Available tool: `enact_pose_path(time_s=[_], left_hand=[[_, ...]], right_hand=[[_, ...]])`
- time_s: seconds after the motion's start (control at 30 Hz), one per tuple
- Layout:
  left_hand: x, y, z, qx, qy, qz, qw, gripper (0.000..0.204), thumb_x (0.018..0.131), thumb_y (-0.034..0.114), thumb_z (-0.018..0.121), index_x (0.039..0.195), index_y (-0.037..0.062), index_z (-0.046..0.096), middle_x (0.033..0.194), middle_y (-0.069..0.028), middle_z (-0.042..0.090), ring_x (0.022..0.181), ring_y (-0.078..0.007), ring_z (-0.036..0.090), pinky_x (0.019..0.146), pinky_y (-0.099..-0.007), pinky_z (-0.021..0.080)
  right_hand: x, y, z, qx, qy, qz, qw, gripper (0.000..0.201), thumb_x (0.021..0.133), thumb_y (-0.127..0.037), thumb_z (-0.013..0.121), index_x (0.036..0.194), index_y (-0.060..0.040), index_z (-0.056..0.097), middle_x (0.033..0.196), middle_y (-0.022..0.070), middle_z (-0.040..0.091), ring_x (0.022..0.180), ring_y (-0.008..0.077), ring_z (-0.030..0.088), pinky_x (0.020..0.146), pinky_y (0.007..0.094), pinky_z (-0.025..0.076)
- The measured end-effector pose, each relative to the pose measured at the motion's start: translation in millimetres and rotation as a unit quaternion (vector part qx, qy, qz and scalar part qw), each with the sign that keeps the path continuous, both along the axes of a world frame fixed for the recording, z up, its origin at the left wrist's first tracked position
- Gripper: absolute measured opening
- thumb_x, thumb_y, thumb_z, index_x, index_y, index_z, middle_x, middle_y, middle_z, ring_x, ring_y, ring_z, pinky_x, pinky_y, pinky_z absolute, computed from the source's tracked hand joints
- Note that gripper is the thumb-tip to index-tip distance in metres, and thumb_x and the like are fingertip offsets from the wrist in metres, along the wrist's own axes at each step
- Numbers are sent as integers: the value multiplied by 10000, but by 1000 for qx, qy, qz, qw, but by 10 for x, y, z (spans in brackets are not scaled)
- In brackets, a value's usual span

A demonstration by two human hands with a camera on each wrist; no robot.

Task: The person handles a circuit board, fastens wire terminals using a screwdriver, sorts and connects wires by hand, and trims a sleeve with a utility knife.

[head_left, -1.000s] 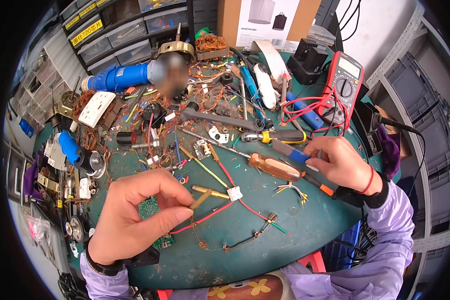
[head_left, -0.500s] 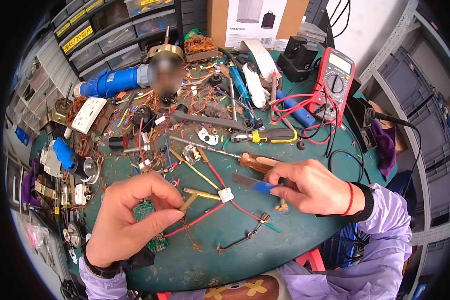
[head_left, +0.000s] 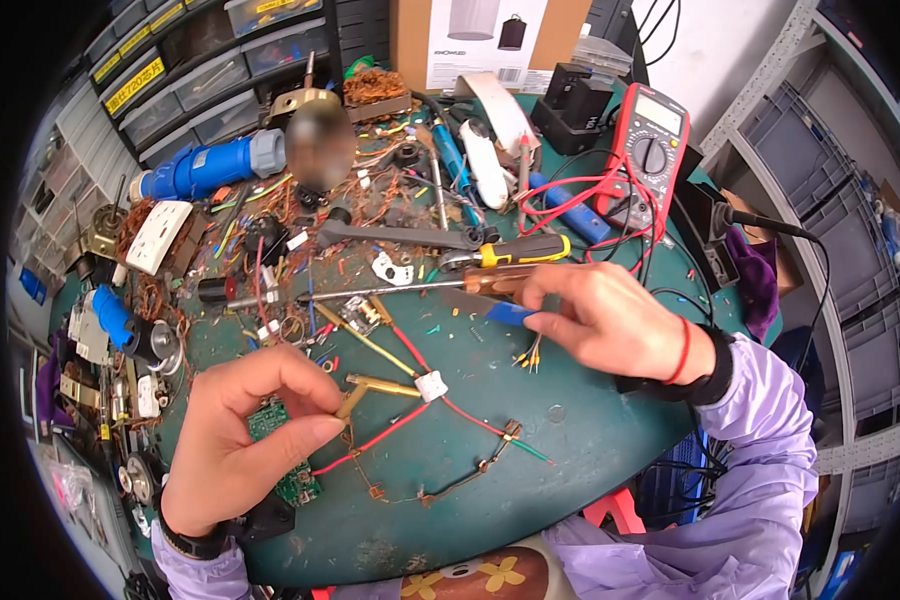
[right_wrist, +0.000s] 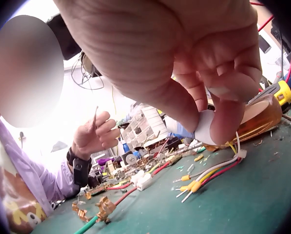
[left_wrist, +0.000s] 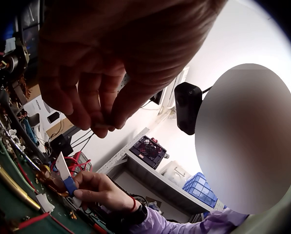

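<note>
My left hand [head_left: 250, 430] pinches a small flat brass strip [head_left: 351, 402] between thumb and forefinger, above the near left of the bench. In my right hand [head_left: 615, 325] a thin flat grey blade with a blue-wrapped end [head_left: 508, 314] is pinched, its tip pointing left; the left wrist view shows the blade [left_wrist: 62, 165] slanting upward. Between the hands lies a white connector [head_left: 431, 386] with red wires and a brass tube [head_left: 385, 386] close by. A bent copper strip [head_left: 455, 488] lies nearer me. Beneath my left hand, a green circuit board [head_left: 295, 485] is partly hidden.
Behind the blade lies an amber-handled screwdriver [head_left: 482, 282]. Wires with yellow ferrules [right_wrist: 196, 186] lie below my right hand. A red multimeter [head_left: 648, 150] stands at the back right. Wire scraps and parts cover the back left, near a blue plug [head_left: 205, 168].
My right hand has brought the blade leftward from beside the screwdriver handle, dipping nearer me and then rising away again. My left hand keeps its pinch on the brass strip. The head view has shifted slightly.
</note>
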State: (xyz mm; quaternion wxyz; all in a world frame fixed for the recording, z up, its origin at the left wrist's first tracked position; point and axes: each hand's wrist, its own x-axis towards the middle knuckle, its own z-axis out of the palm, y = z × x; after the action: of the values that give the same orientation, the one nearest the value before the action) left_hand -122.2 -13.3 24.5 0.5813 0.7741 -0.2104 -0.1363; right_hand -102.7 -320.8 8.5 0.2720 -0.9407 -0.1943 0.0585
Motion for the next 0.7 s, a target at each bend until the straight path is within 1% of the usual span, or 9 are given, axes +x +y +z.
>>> enact_pose_path(time_s=[0.03, 0.1, 0.17, 0.2, 0.33, 0.43, 0.5, 0.57, 0.7], left_hand=[[0, 0, -5, -3, -4, -4, 1000, 113, 776, -16, 694, 870, -8, 632, 812, -41, 629, 712, -92, 559, 668, -233, 449], [-5, 3, -5, -9, 2, 3, 1000, 108, 783, -12, 694, 871, -7, 631, 807, -41, 629, 705, -90, 558, 661, -231, 447], [1, 7, -9, -1, -10, -9, 1000, 99, 791, -12, 690, 871, -3, 631, 808, -40, 627, 697, -88, 556, 650, -228, 443], [-1, -8, 14, -1, -7, -5, 1000, 99, 791, -12, 690, 871, -3, 631, 808, -40, 627, 697, -88, 556, 650, -228, 443], [-7, -38, 57, 21, 36, -4, 999, 112, 798, 56, 681, 840, 3, 593, 816, -70, 618, 764, -140, 581, 728, -270, 440], [-5, -36, 74, 24, 32, -7, 999, 104, 803, 51, 680, 845, 4, 597, 823, -70, 625, 764, -136, 579, 721, -268, 437], [-12, -31, 94, 26, 33, -3, 999, 102, 806, 50, 680, 847, 6, 598, 827, -70, 627, 764, -135, 579, 720, -268, 436], [-15, -32, 91, 15, 30, -11, 999, 98, 812, 53, 680, 847, 10, 599, 828, -69, 628, 768, -136, 582, 727, -273, 437], [-17, -18, 85, 11, 30, -10, 999, 100, 812, 52, 681, 850, 11, 598, 827, -68, 628, 769, -139, 585, 730, -276, 439]], right_hand=[[5, -26, 31, 1, 12, -1, 1000, 106, 800, -103, 653, 861, -41, 592, 694, 175, 594, 665, 385, 580, 576, 445, 431], [-2, -97, 113, 27, 86, -43, 995, 89, 836, -103, 646, 874, -38, 597, 659, 132, 579, 530, 244, 543, 498, 358, 392], [-16, -180, 30, 120, 50, -36, 991, 83, 848, -95, 638, 885, -31, 600, 661, 96, 584, 521, 189, 536, 490, 334, 389], [-72, -215, 94, 80, 70, -73, 992, 93, 849, -94, 645, 894, -27, 600, 667, 74, 591, 538, 187, 550, 504, 333, 407], [-173, -265, 35, 79, 85, -37, 993, 97, 853, -99, 648, 894, -28, 597, 663, 77, 587, 572, 190, 575, 530, 329, 425], [-173, -249, -101, 42, -48, 92, 994, 104, 850, -103, 649, 911, -38, 595, 767, 109, 624, 684, 283, 606, 619, 377, 450], [-163, -211, -160, 77, -38, 105, 991, 110, 847, -106, 647, 913, -39, 590, 802, 126, 623, 714, 313, 597, 633, 406, 444], [-161, -186, -152, 72, 84, 95, 989, 104, 851, -102, 635, 909, -33, 583, 793, 138, 613, 719, 316, 598, 628, 416, 436], [-199, -144, -79, 44, 94, 101, 989, 92, 844, -76, 623, 895, -27, 564, 784, 146, 605, 726, 348, 587, 622, 423, 430]])
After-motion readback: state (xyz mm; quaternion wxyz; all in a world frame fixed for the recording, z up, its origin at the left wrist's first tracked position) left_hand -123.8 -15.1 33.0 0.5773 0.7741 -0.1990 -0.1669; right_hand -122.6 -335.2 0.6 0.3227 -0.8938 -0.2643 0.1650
